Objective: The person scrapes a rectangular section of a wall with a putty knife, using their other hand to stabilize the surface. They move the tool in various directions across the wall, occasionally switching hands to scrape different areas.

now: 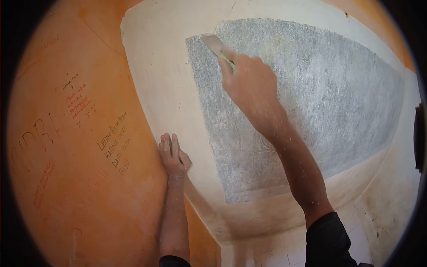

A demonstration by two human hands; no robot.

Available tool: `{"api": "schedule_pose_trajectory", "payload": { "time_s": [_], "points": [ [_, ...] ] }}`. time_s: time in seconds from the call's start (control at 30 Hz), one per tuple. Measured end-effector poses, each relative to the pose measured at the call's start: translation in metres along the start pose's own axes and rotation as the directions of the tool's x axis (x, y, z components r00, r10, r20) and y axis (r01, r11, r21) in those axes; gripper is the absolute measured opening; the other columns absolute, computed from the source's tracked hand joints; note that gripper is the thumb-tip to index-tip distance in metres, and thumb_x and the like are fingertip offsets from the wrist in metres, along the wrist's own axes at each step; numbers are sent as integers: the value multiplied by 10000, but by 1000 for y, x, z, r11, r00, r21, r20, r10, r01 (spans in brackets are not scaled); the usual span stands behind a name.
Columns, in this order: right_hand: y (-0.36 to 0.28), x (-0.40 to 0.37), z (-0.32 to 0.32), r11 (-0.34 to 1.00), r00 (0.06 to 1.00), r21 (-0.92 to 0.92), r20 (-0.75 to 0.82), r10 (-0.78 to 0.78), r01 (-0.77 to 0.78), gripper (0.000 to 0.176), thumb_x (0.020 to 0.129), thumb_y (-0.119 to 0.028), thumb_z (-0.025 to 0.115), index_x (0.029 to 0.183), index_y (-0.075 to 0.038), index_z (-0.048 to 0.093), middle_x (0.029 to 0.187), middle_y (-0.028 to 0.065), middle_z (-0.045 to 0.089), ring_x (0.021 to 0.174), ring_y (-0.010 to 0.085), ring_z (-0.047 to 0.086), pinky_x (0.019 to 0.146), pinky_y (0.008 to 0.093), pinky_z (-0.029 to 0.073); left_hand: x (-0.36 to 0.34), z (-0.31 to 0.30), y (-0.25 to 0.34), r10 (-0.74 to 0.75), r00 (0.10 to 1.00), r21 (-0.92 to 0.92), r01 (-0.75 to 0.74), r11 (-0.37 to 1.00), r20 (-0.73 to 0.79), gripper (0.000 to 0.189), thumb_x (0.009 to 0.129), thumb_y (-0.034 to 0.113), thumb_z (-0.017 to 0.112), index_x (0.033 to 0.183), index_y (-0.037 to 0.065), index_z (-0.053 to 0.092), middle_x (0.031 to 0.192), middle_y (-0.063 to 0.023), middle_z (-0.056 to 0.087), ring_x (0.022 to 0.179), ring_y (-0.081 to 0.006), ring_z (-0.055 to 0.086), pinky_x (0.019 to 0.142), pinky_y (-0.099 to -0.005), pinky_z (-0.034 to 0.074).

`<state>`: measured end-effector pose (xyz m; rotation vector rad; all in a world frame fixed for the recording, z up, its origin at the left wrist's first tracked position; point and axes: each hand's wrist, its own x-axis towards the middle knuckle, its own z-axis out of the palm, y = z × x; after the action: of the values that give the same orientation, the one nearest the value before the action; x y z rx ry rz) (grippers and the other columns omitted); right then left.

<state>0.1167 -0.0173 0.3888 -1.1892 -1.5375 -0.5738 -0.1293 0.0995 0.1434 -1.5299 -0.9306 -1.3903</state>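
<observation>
My right hand (251,84) is closed round the pale green handle of a putty knife (214,45). The knife's flat metal blade lies against the wall at the upper left corner of a rough grey patch (302,102). Cream-coloured wall surface (155,58) surrounds that patch. Lower and to the left, my left hand (174,154) rests flat on the wall, fingers stretched upward, near the border of cream and orange. It holds nothing.
An orange wall (80,147) with handwriting (113,142) in black and red fills the left side. White tiles (293,251) show at the bottom. A dark object (419,138) stands at the right edge. Small pale flecks appear in front of my right arm.
</observation>
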Motion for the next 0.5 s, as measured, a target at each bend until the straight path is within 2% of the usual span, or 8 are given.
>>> {"api": "schedule_pose_trajectory", "payload": {
  "time_s": [0.1, 0.17, 0.3, 0.37, 0.4, 0.47, 0.5],
  "points": [
    [5, 1, 2, 999, 1000, 36, -15, 0, 1, 342, 1000, -312, 532, 1246, -130, 686, 773, 177, 716, 653, 296, 701, 665, 409, 563, -1, 1, -1, 6, 1000, 12, -6, 1000, -9, 547, 859, 91, 425, 1378, -35, 544, 1485, -251, 433, 1396, -430, 391, 1149, -550, 300],
    [-2, 12, 1, 999, 996, 29, -88, -23, 26, 327, 1002, -301, 533, 1231, -135, 697, 751, 170, 710, 635, 294, 695, 639, 411, 558, 1, 0, -3, 12, 1000, 7, -12, 1000, -1, 549, 857, 88, 425, 1379, -36, 542, 1485, -250, 432, 1395, -431, 391, 1147, -552, 302],
    [4, -1, -3, 999, 999, -27, -28, -19, 19, 321, 1004, -298, 534, 1230, -142, 699, 729, 159, 704, 614, 289, 688, 614, 417, 552, 0, 0, 1, 10, 1000, -1, -10, 1000, -12, 553, 853, 78, 427, 1383, -38, 534, 1485, -250, 431, 1389, -436, 397, 1143, -559, 306],
    [9, 3, -2, 999, 999, 49, -31, -9, 10, 218, 981, -220, 560, 1106, -105, 697, 734, 185, 686, 732, 362, 707, 647, 477, 545, 1, 1, -2, 15, 999, 5, -15, 1000, -31, 554, 852, 76, 428, 1384, -37, 533, 1481, -252, 433, 1385, -440, 400, 1139, -561, 313],
    [7, 9, -2, 999, 999, 46, -32, -13, 14, 218, 981, -220, 560, 1106, -105, 697, 734, 185, 686, 732, 362, 707, 647, 477, 545, 0, 1, 0, 20, 1000, 8, -19, 1000, -22, 554, 851, 74, 429, 1385, -35, 533, 1478, -254, 435, 1382, -443, 403, 1134, -563, 319],
    [4, 18, 2, 994, 994, -90, -89, -67, 59, 320, 1002, -296, 536, 1254, -168, 685, 678, 146, 684, 593, 278, 678, 592, 418, 545, -3, 1, 2, 11, 1000, 1, -11, 1000, -5, 553, 851, 74, 430, 1384, -33, 535, 1476, -255, 436, 1380, -446, 404, 1132, -564, 321],
    [6, 12, 1, 995, 994, -85, -90, -58, 50, 320, 1002, -296, 536, 1254, -168, 685, 678, 146, 684, 593, 278, 678, 592, 418, 545, -1, 0, 0, 5, 1000, 0, -5, 1000, -7, 551, 852, 74, 430, 1382, -31, 537, 1475, -256, 437, 1379, -448, 405, 1131, -566, 323]
  ]
}}
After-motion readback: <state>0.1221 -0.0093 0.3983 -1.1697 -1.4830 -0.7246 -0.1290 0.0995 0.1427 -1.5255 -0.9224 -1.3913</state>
